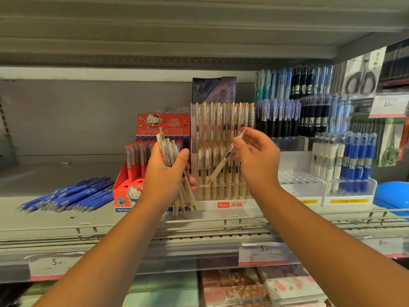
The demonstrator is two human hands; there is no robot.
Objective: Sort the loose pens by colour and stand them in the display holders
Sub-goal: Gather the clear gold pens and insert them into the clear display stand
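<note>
Gold-tipped pen [223,161] slants between the right hand's [257,157] pinching fingers [240,143]; left hand [163,173] grips a pen bundle [168,149].

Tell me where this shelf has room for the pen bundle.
Bare grey shelf lies behind the loose blue pens, left of the Hello Kitty box. From that box rightward, the nesu holder and white holders stand packed together.

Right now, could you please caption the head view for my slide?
Left hand grips a bundle of clear pens; right hand pinches one pen before the clear display holder.
</note>
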